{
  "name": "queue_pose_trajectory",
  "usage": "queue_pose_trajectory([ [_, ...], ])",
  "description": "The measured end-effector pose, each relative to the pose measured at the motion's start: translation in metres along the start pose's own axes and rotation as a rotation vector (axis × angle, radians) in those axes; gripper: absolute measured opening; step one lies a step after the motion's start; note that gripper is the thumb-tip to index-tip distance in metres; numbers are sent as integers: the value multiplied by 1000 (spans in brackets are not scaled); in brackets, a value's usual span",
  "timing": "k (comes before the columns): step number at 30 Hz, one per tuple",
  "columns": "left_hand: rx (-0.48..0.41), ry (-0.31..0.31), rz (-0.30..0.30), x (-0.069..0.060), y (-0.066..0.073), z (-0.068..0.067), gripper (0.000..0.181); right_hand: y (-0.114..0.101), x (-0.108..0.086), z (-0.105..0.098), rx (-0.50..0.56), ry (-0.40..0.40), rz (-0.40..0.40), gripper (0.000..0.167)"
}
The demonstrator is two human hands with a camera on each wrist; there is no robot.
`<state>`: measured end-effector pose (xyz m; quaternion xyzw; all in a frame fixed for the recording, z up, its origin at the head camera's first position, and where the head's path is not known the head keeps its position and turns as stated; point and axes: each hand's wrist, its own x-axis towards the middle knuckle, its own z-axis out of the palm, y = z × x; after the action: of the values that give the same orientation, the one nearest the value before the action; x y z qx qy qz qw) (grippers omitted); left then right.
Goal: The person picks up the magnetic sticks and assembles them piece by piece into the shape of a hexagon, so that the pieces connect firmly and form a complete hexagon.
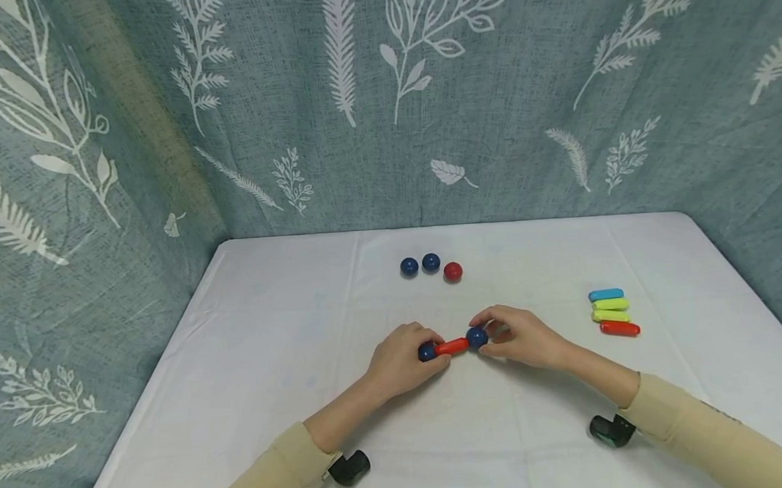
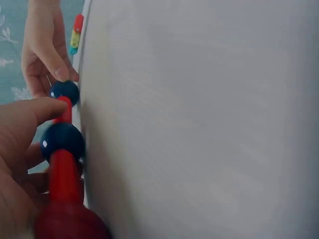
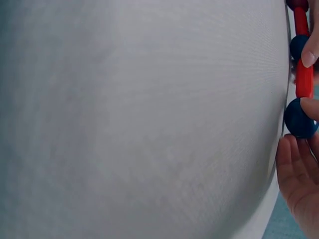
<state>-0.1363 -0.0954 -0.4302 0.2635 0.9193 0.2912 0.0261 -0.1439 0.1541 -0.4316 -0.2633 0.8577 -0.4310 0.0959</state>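
Observation:
Near the middle of the table, balls and rods stand end to end in a chain. My left hand (image 1: 401, 358) pinches a red rod (image 1: 453, 346) between thumb and fingers, beside a blue ball (image 1: 426, 352). At the rod's other end, my right hand (image 1: 525, 337) holds another blue ball (image 1: 476, 337) with its fingertips, touching the rod. In the left wrist view the chain runs on through a second red rod (image 2: 65, 177) to a dark red ball (image 2: 72, 223); the left hand hides both in the head view.
Two loose blue balls, one on the left (image 1: 409, 266) and one beside it (image 1: 431, 262), lie behind the hands with a red ball (image 1: 453, 272). To the right, a blue rod (image 1: 606, 294), two yellow-green rods (image 1: 611, 316) and a red rod (image 1: 620, 328) lie in a stack-like row.

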Motion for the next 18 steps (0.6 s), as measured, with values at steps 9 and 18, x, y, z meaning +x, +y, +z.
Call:
queue_pose_trajectory([
  [9, -18, -20, -1, 22, 23, 11, 37, 1, -1, -1, 3, 6, 2, 37],
  [18, -48, -30, -60, 28, 31, 20, 34, 4, -4, -5, -16, -4, 44, 34],
])
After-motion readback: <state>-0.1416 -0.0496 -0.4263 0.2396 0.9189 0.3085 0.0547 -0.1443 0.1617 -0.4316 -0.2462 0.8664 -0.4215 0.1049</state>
